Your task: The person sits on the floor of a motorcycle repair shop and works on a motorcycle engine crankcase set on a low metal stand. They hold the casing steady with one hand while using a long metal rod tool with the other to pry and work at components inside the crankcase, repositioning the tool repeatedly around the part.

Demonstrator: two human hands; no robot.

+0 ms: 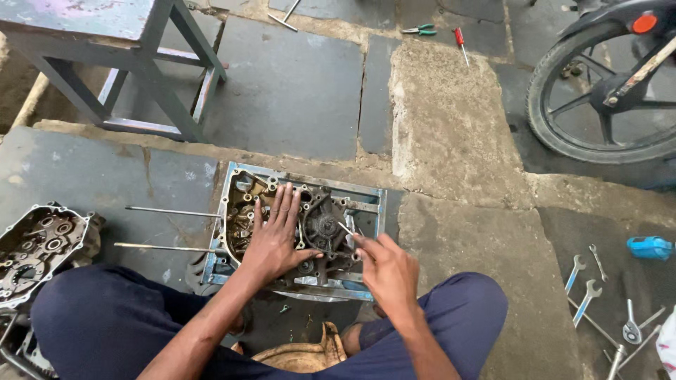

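Engine case half, grimy and full of gears and bearing seats, lies flat in a shallow blue metal tray on the stone floor, directly between the seated person's knees; the left hand rests palm-down on the case's left and middle part, fingers spread and flat, pressing rather than closing on anything; the right hand sits at the case's near right corner, its grip pinched shut on a thin metal tool whose tip points up and left toward the round gear at the middle of the case; what kind of tool it is cannot be told; the tool's long axis runs diagonally from the right hand toward the case's centre, so the right hand is the one nearer that gear, with the left just beside it on the other side; the case's own long axis runs left to right across the tray; two long thin rods stick out leftward from the case, roughly parallel, over the floor; farther left of the case lies a second case half, also face up; well to the right of the case a scatter of spanners and a blue object lie on the floor; beyond the case stand a grey metal stool, pliers, a red-handled screwdriver and, far right, a motorcycle wheel.
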